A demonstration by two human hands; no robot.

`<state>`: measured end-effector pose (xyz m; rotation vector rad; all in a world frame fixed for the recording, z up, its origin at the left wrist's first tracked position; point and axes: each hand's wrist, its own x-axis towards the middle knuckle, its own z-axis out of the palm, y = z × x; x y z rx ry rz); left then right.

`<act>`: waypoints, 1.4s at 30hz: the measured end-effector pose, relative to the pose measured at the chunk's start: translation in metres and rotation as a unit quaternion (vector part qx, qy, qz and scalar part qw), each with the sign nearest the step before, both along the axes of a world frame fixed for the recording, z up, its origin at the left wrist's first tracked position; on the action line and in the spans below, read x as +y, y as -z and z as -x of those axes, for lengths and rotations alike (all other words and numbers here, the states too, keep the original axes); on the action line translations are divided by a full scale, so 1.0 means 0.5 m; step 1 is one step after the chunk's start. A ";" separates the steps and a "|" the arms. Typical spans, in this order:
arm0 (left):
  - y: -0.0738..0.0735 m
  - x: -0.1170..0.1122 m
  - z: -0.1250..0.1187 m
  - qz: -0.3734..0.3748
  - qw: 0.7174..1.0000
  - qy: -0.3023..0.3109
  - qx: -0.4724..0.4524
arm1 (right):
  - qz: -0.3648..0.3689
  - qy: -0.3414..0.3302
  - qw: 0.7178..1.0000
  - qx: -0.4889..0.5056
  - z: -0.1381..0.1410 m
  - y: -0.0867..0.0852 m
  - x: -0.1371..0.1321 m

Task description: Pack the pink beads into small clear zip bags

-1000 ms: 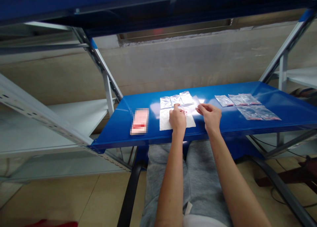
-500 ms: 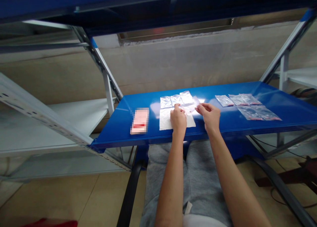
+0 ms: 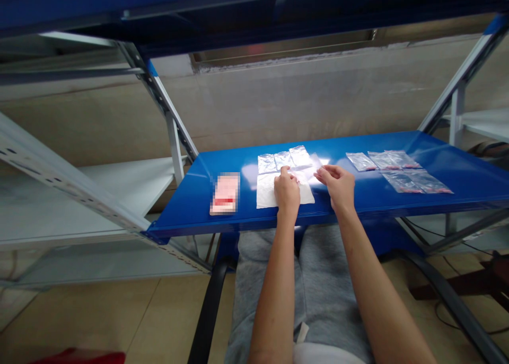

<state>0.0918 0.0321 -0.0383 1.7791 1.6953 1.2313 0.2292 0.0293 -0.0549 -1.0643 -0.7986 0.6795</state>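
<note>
Between my hands, a thin clear plastic bag (image 3: 309, 171) lies over the right part of a white sheet (image 3: 266, 192), its outline faint in the glare. My right hand (image 3: 340, 186) pinches the bag's near right edge between thumb and fingertips. Over the sheet, my left hand (image 3: 287, 192) has its fingers curled and the index finger reaching forward at the bag's left side. A tiny reddish spot shows by its thumb; what it grips is hidden. Behind the sheet, three flat clear bags (image 3: 282, 160) lie in a row.
Several clear bags with reddish contents (image 3: 401, 179) lie on the right of the blue table (image 3: 338, 148). A pinkish, blurred-out rectangle (image 3: 225, 194) is on the left. Metal uprights (image 3: 163, 101) flank the table, and a blue shelf (image 3: 254, 14) spans overhead.
</note>
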 end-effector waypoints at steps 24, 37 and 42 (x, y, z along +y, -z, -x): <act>-0.005 -0.004 0.000 0.000 1.000 -0.001 -0.005 | -0.006 0.022 0.999 -0.026 -0.010 0.004 0.002; 0.001 0.001 0.004 0.002 0.999 0.013 -0.030 | -0.012 -0.011 0.996 -0.085 0.008 -0.009 -0.007; 0.002 0.001 0.008 0.008 0.999 0.013 -0.029 | -0.023 -0.018 0.996 -0.085 0.015 -0.011 -0.009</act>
